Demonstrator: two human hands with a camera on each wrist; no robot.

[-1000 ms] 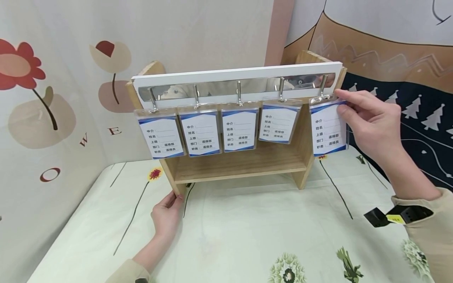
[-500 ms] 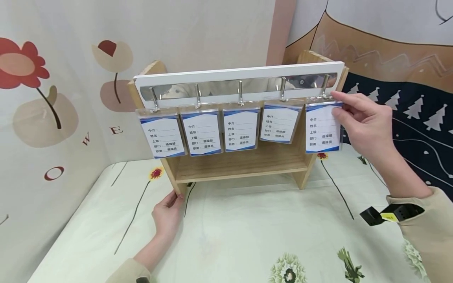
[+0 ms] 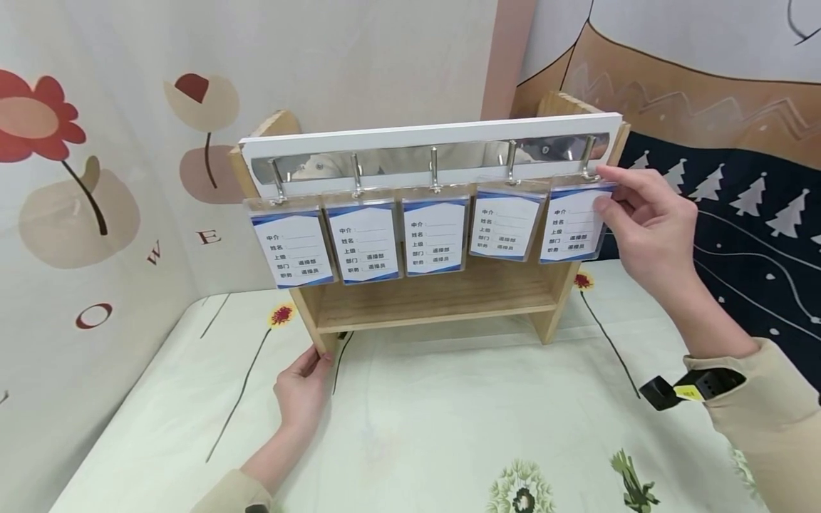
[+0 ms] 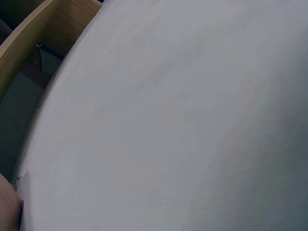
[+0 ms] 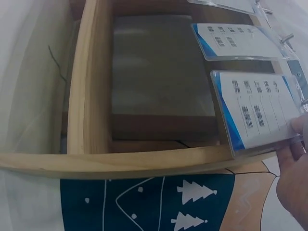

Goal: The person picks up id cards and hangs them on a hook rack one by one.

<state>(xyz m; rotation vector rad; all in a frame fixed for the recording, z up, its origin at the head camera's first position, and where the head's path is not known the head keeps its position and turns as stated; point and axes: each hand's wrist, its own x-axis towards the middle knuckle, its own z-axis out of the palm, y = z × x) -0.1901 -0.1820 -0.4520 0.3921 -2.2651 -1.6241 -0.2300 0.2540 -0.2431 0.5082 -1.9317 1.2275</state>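
Note:
My right hand (image 3: pixel 654 228) pinches the right edge of a clear-sleeved name badge (image 3: pixel 571 231), near its top corner. That badge hangs at the rightmost metal hook (image 3: pixel 586 157), its card white with blue corners and printed text. In the right wrist view, the thumb lies over the edge of the badge (image 5: pixel 252 110). Several like badges (image 3: pixel 291 249) hang in a row from the other hooks to the left. Low at the left, my left hand (image 3: pixel 303 392) holds the foot of the wooden rack (image 3: pixel 436 299) between thumb and fingers. Its fingertips are partly hidden.
A white rail (image 3: pixel 436 128) with a mirror-like strip carries the hooks across the rack's top front. The rack stands on a pale flowered cloth (image 3: pixel 417 413). Behind hang a patterned light curtain (image 3: pixel 385 57) and a dark cloth with trees (image 3: pixel 744 235).
My right hand has moved left, bringing the rightmost badge in toward its neighbour, and the badge now hangs tilted. The left hand keeps its hold on the rack's foot.

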